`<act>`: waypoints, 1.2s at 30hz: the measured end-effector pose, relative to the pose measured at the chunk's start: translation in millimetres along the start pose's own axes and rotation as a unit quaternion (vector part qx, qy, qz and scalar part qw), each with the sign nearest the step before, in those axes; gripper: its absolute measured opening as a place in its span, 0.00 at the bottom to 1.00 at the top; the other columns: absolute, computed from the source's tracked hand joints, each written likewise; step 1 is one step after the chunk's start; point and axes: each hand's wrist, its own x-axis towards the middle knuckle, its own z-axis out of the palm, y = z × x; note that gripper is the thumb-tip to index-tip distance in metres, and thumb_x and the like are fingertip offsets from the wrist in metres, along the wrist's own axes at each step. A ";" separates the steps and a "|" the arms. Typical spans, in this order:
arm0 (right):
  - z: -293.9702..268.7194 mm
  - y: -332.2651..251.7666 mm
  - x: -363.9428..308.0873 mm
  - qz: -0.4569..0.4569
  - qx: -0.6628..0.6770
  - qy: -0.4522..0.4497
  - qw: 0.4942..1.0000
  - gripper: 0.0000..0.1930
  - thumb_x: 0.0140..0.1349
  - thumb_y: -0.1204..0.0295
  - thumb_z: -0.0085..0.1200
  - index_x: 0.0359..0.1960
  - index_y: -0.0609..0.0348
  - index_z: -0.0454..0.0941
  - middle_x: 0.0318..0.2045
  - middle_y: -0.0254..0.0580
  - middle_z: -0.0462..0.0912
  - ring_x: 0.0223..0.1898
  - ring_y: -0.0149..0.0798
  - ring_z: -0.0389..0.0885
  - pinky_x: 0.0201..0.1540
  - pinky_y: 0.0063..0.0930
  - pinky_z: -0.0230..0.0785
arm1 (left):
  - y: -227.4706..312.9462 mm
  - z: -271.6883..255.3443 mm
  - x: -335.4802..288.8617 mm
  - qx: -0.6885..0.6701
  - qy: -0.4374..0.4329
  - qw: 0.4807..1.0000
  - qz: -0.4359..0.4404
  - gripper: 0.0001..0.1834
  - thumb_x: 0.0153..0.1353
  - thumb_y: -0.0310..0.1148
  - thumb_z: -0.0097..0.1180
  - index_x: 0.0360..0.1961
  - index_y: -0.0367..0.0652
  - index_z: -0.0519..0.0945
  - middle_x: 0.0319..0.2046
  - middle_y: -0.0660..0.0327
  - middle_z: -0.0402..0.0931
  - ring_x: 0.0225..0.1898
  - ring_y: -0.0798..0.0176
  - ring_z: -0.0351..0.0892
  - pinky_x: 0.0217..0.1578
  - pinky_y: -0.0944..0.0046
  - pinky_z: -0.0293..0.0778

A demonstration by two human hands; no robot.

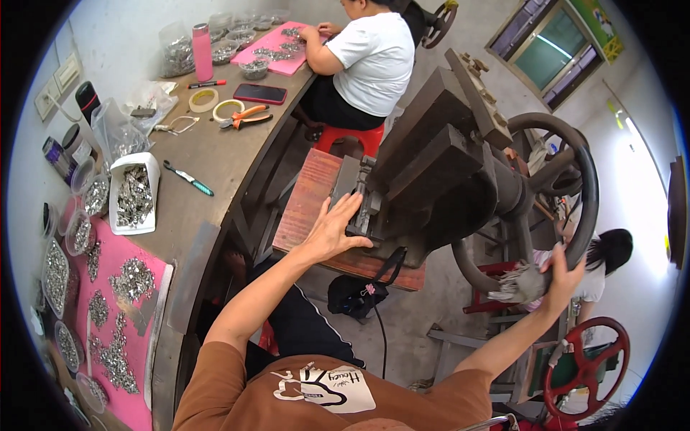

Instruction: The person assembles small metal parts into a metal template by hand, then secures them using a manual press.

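In the middle stands a dark metal hand press [438, 158] with a large handwheel [591, 179] on its right side. My left hand [334, 228] lies with fingers spread over a metal die block [370, 205] at the base of the press. Its fingertips touch or nearly touch the die; I cannot see any small part under them. My right hand [564, 276] is closed around the rim of the handwheel, beside a grey rag [521, 284] wrapped on that rim. A reddish wooden board [309, 205] lies under the press base.
Along the left runs a workbench [241, 161] with pink mats, small metal parts [133, 279], a white bin [144, 223], a toothbrush [188, 179], pliers [248, 117] and a phone [260, 93]. One person [374, 61] sits at the far end, another [600, 262] at right. A black bag [352, 296] hangs below the press.
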 end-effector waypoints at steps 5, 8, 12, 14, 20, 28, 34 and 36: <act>-21.1 -13.3 82.1 0.027 -0.010 -0.134 0.991 0.13 0.69 0.69 0.58 0.48 0.65 0.73 0.28 0.35 0.73 0.22 0.27 0.71 0.25 0.22 0.68 | 0.8 5.2 17.2 0.045 -0.025 0.999 -0.002 0.59 0.51 0.57 0.73 0.75 0.33 0.59 0.75 0.45 0.58 0.78 0.43 0.50 0.76 0.36 0.38; -22.3 -17.2 90.3 0.015 0.013 -0.150 0.989 0.12 0.71 0.70 0.55 0.48 0.65 0.72 0.26 0.35 0.72 0.23 0.27 0.72 0.26 0.22 0.68 | -1.0 6.9 22.9 0.030 -0.022 0.999 0.003 0.59 0.51 0.57 0.73 0.75 0.33 0.59 0.75 0.44 0.58 0.78 0.42 0.50 0.76 0.35 0.38; 9.0 38.9 -20.0 -0.069 0.027 0.044 0.996 0.11 0.70 0.75 0.56 0.49 0.65 0.71 0.27 0.36 0.74 0.23 0.28 0.73 0.28 0.24 0.70 | -3.6 -0.6 18.4 0.041 -0.028 0.999 -0.015 0.60 0.51 0.59 0.72 0.75 0.33 0.59 0.75 0.44 0.58 0.78 0.40 0.51 0.76 0.35 0.38; 22.4 62.4 -46.4 -0.111 -0.005 0.128 0.986 0.12 0.70 0.76 0.56 0.50 0.66 0.70 0.26 0.37 0.74 0.23 0.28 0.74 0.28 0.24 0.71 | -8.3 5.2 20.6 0.042 -0.039 0.998 -0.019 0.60 0.51 0.60 0.71 0.75 0.33 0.59 0.75 0.44 0.58 0.78 0.39 0.51 0.76 0.35 0.37; -13.2 -8.8 35.2 0.004 -0.086 -0.050 0.995 0.16 0.67 0.71 0.61 0.49 0.65 0.71 0.25 0.36 0.74 0.19 0.28 0.73 0.26 0.25 0.72 | -1.4 4.0 22.5 0.022 -0.028 0.999 -0.009 0.59 0.53 0.59 0.71 0.75 0.32 0.59 0.75 0.44 0.58 0.78 0.40 0.51 0.76 0.35 0.37; 3.9 -46.3 147.5 0.033 -0.080 -0.169 0.982 0.20 0.67 0.66 0.61 0.55 0.63 0.73 0.24 0.31 0.72 0.20 0.25 0.72 0.24 0.21 0.68 | -2.5 4.6 20.9 0.027 -0.033 0.999 -0.014 0.59 0.52 0.59 0.71 0.75 0.32 0.59 0.75 0.45 0.58 0.78 0.41 0.50 0.76 0.35 0.37; 34.4 53.4 -37.1 -0.078 -0.094 0.125 0.985 0.25 0.66 0.74 0.62 0.62 0.65 0.70 0.30 0.37 0.78 0.28 0.29 0.78 0.33 0.25 0.73 | -10.5 3.3 19.4 0.056 -0.034 0.997 -0.032 0.59 0.52 0.60 0.71 0.75 0.32 0.60 0.75 0.45 0.58 0.79 0.42 0.50 0.76 0.34 0.38; 16.4 40.8 -31.4 -0.030 -0.119 0.112 0.986 0.23 0.65 0.74 0.63 0.59 0.66 0.69 0.35 0.39 0.78 0.30 0.29 0.78 0.35 0.24 0.73 | -5.9 -2.4 19.7 0.043 -0.026 0.999 -0.012 0.57 0.54 0.59 0.71 0.75 0.34 0.61 0.75 0.43 0.58 0.79 0.44 0.47 0.77 0.39 0.35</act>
